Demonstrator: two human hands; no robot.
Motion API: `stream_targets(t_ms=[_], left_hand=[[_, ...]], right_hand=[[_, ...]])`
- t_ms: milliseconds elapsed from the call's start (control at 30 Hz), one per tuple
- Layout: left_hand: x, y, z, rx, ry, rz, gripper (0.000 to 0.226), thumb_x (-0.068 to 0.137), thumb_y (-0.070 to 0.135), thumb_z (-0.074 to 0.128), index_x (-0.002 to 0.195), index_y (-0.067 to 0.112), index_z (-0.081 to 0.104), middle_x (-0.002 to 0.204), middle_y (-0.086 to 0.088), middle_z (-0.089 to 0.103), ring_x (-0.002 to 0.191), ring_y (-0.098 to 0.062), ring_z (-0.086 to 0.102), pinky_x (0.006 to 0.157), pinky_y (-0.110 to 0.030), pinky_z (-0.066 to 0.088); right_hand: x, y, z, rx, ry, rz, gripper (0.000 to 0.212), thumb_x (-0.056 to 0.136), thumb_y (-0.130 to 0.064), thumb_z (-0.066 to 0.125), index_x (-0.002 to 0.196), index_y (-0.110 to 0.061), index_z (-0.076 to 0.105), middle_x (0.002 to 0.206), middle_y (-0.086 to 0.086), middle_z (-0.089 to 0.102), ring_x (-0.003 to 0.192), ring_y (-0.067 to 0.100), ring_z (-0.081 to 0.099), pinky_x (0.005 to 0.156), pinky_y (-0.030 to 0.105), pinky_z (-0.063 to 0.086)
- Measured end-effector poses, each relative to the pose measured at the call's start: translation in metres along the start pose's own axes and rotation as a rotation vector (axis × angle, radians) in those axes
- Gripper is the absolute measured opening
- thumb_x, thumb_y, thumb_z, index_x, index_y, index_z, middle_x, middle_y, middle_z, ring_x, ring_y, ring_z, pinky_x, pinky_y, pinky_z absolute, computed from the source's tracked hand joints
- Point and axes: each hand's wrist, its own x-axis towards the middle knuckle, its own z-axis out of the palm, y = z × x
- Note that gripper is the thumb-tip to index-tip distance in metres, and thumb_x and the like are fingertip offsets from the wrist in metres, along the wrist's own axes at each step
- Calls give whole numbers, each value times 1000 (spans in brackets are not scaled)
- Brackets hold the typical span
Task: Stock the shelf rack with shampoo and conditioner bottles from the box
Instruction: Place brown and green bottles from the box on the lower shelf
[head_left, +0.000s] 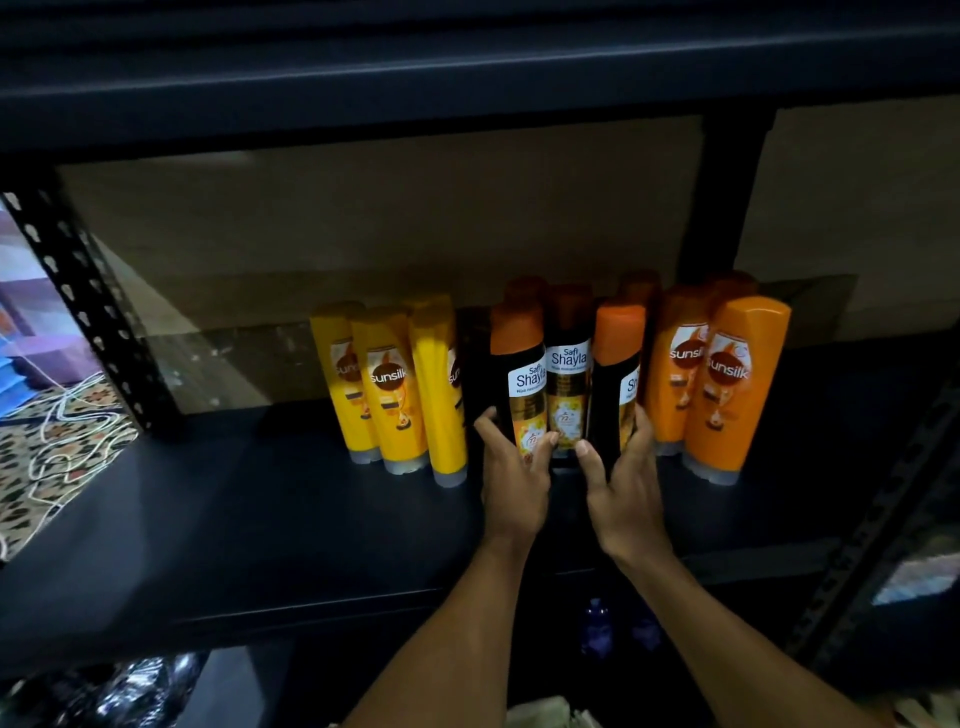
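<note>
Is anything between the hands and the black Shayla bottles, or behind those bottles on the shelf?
Nothing between: left hand grips the left black bottle, right hand the right black bottle. Directly behind stand more orange-capped bottles, so a push back looks blocked.

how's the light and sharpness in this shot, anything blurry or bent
Head view: dim overall, the shelf nearly black; the black bottles and yellow bottles in front have readable labels, rear caps look soft; the rack post at left slants from the wide lens.

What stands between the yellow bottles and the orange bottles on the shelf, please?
The black bottles with orange caps, shown in the head view; the left hand and right hand grip the front ones.
</note>
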Motion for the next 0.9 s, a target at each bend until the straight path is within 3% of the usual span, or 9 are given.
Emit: stream_targets(t_ms=[67,133,267,333,433,567,733,900], left_hand=[[1,-2,0,34,-5,2,68,92,44,67,141,30,22,137,-1,55,119,-17,60,94,-51,56],[1,-3,1,79,-8,6,67,94,41,67,141,30,20,142,-5,52,125,-20,56,98,-50,53],[0,-4,4,166,35,27,71,96,36,67,148,17,24,146,-8,42,134,-23,41,99,-33,44],[1,-6,5,164,49,40,71,95,36,68,149,14,28,144,-8,46,132,-22,45,101,-33,46],[0,-9,4,107,69,36,69,93,37,71,147,15,34,140,-5,54,126,-19,56,100,-39,53],[1,-6,3,87,74,16,65,93,32,72,145,14,37,132,-1,59,113,-9,59,86,-18,50],[2,-8,5,100,71,14,68,93,36,71,146,16,33,137,-3,57,121,-17,59,97,-38,54],[3,-8,6,90,69,0,67,92,39,72,143,15,36,133,-3,59,120,-18,60,95,-37,54]], right_hand=[[-2,-2,-2,40,-26,6,77,99,-40,57,158,-29,9,150,-16,26,133,-2,26,106,25,27],[-2,-2,-2,72,-30,5,74,99,-45,56,157,-32,11,154,-14,29,134,0,30,107,26,29],[-2,1,-2,66,-27,-7,75,94,-62,45,158,-38,15,160,-10,32,144,9,33,115,39,32],[-1,3,-3,49,-30,-14,76,93,-65,45,158,-35,18,158,-8,35,143,11,36,115,41,34],[1,3,-3,43,-36,19,74,95,-60,53,156,-30,23,153,-4,43,137,14,43,109,38,39],[4,3,-3,39,-44,49,70,94,-44,64,153,-28,29,145,-4,51,130,13,50,103,35,43],[5,4,-2,48,-32,63,71,89,-44,71,148,-33,32,139,-8,56,124,11,55,101,38,48],[6,1,-2,65,-20,75,77,81,-44,80,142,-31,36,130,-13,57,114,8,59,90,28,49]])
